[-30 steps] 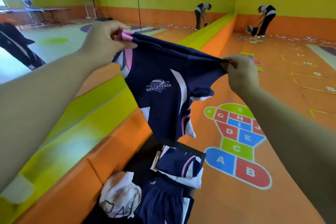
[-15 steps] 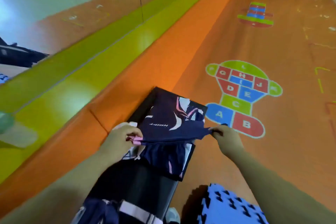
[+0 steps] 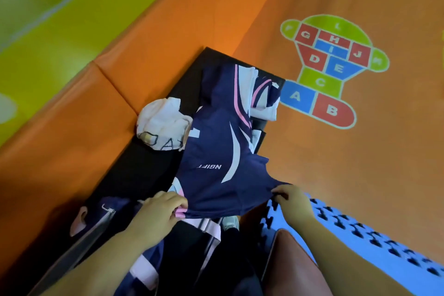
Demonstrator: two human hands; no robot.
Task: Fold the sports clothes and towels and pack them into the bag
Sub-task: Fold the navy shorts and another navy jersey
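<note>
A navy sports jersey (image 3: pixel 216 158) with white and pink stripes lies stretched out over a black mat (image 3: pixel 149 170), its back up. My left hand (image 3: pixel 158 214) pinches the jersey's near left shoulder at a pink trim. The near right shoulder is pinched by my right hand (image 3: pixel 293 202). A crumpled white cloth (image 3: pixel 163 125) with dark letters sits at the jersey's left. A folded navy and white garment (image 3: pixel 263 96) lies at the mat's far end, partly under the jersey. More navy clothing (image 3: pixel 113 211) lies near my left forearm.
An orange padded ledge (image 3: pixel 120 60) runs along the mat's left side, with a green strip beyond it. Orange floor with a coloured letter hopscotch (image 3: pixel 334 67) spreads to the right. Blue foam puzzle tiles (image 3: pixel 374 240) lie at the lower right, beside a brown object (image 3: pixel 290 264).
The jersey has come down from held up in the air onto the black mat, and my hands have drawn its shoulders toward me. The view has tilted down.
</note>
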